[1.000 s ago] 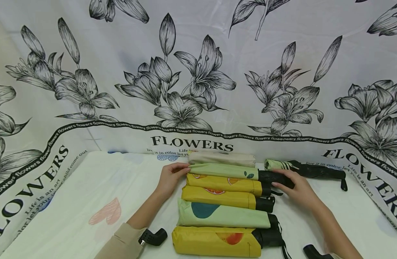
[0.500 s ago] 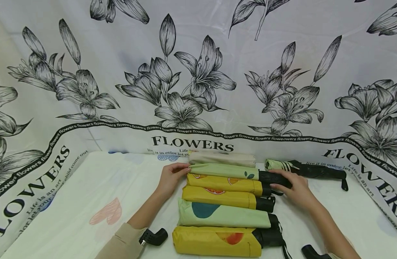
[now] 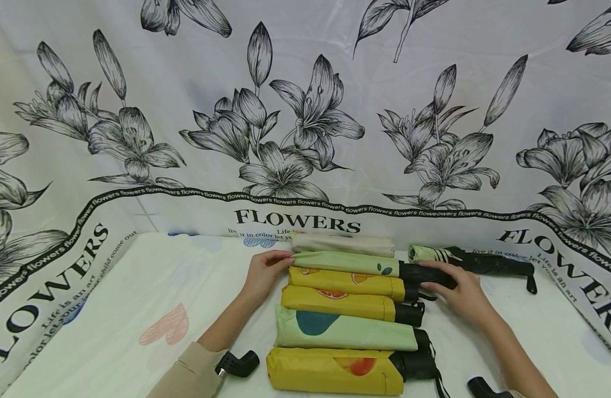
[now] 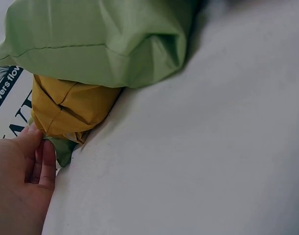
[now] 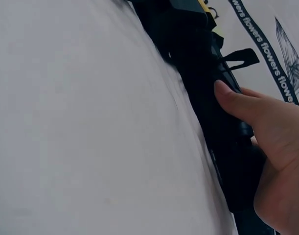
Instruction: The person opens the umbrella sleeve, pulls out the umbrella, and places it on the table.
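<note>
Your hands bracket the light green umbrella [image 3: 345,262], second from the back in the row on the table [image 3: 111,309]. Your left hand [image 3: 262,276] touches its cloth end with straight fingers, while your right hand [image 3: 459,290] grips its black handle [image 3: 424,273].

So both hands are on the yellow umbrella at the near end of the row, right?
Not that one. In the head view, the left hand and right hand are on the light green umbrella, second from the far end.
</note>
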`<state>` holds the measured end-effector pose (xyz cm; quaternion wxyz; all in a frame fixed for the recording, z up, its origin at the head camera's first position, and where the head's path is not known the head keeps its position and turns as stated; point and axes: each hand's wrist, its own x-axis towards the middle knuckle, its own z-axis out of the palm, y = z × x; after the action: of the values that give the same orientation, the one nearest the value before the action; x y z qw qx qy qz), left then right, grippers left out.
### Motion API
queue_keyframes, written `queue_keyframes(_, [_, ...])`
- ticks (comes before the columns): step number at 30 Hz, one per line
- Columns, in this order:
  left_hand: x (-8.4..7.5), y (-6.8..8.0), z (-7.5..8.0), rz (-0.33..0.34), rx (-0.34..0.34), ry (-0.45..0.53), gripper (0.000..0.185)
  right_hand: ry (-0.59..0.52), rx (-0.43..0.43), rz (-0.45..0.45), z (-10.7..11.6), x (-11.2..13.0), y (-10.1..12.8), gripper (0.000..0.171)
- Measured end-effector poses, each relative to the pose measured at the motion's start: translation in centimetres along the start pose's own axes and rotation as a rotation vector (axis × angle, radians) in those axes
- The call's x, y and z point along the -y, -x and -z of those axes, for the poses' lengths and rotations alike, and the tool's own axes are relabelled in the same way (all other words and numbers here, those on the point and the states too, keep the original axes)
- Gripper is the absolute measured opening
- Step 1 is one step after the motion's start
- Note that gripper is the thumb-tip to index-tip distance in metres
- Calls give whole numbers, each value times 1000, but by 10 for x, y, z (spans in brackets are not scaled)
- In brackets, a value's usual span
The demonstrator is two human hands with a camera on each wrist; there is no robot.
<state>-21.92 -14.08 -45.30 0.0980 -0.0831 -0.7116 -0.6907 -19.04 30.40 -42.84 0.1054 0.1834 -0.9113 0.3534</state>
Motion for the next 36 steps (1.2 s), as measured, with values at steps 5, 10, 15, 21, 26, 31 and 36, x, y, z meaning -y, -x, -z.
queue_keyframes(5, [-1, 0, 1, 27, -5, -7, 14, 6, 8, -21, 6, -3, 2, 44])
queue_keyframes(10, [-4, 0, -1, 96, -19, -34, 18, 32, 14, -50, 12, -5, 5, 43])
queue_keyframes(15, [-3, -1, -2, 104, -29, -36, 17, 51, 15, -88, 16, -9, 8, 44])
queue_keyframes(21, [-3, -1, -2, 106, -25, -36, 16, -10, 30, -125, 23, -13, 10, 46])
queue_keyframes(26, [-2, -2, -1, 115, -25, -29, 18, -24, 41, -163, 28, -16, 12, 47])
queue_keyframes(31, [-2, -2, -1, 114, -21, -23, 18, 14, 35, -181, 31, -20, 14, 46])
queue_keyframes(36, [-2, -2, -2, 109, -22, -26, 18, 34, 7, -171, 35, -26, 17, 44])
